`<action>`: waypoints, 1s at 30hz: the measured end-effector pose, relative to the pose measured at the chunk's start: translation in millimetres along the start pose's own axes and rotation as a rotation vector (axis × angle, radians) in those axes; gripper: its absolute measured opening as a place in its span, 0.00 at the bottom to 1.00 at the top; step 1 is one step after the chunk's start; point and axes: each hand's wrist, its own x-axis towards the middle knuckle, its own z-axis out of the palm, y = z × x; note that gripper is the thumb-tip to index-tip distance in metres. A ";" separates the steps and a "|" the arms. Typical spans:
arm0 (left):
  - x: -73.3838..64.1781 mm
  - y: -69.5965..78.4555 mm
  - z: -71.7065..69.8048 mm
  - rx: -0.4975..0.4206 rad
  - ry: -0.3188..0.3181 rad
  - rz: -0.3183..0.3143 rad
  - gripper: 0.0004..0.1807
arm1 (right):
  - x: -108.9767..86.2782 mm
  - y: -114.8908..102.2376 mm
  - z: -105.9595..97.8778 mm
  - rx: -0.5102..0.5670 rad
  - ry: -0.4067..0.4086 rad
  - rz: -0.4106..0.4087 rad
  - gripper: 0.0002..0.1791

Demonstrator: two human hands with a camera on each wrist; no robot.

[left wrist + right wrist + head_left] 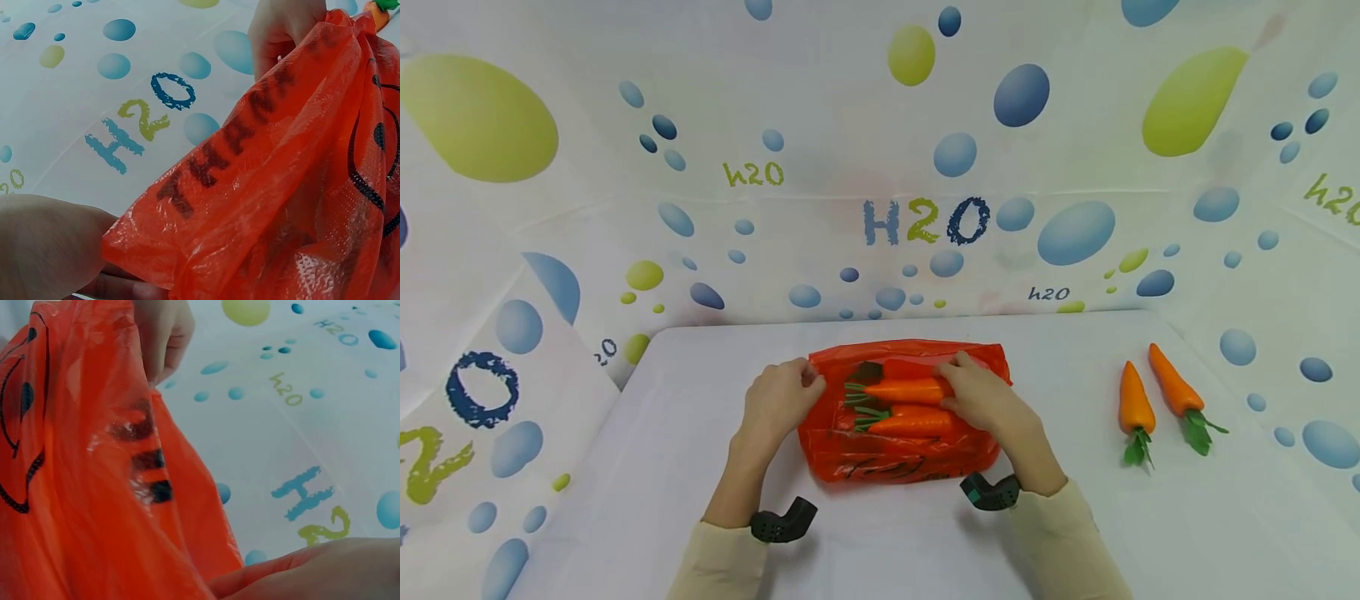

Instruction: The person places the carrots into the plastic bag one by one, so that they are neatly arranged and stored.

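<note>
A red plastic bag (895,467) with black print lies with its mouth open and several orange carrots (917,427) inside. Green stems show at the bag's left end, beside the carrots. My left hand (781,396) pinches the left rim of the bag; in the left wrist view its fingertips are partly behind the red plastic. Reaching in over the right side, my right hand (988,400) has thumb and fingers on either side of the upper carrot (906,390), around its right end. In the right wrist view, the bag hides those fingertips.
Two more carrots with green leaves, one (1136,400) beside another (1175,379), lie on the white table (880,533) at the right. Behind the table hangs a white backdrop (835,100) with blue and green spots. Each wrist carries a black camera (784,521).
</note>
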 end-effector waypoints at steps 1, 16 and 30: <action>0.2 0.1 -0.2 0.001 0.000 0.000 0.12 | -0.2 0.6 -0.4 -0.002 -0.004 0.012 0.26; -0.9 -0.2 0.2 0.001 -0.008 -0.009 0.12 | -4.1 5.8 -4.0 0.006 -0.017 0.023 0.24; 0.3 0.8 1.0 0.012 -0.017 -0.013 0.11 | -7.9 8.3 -13.3 0.036 0.050 0.001 0.24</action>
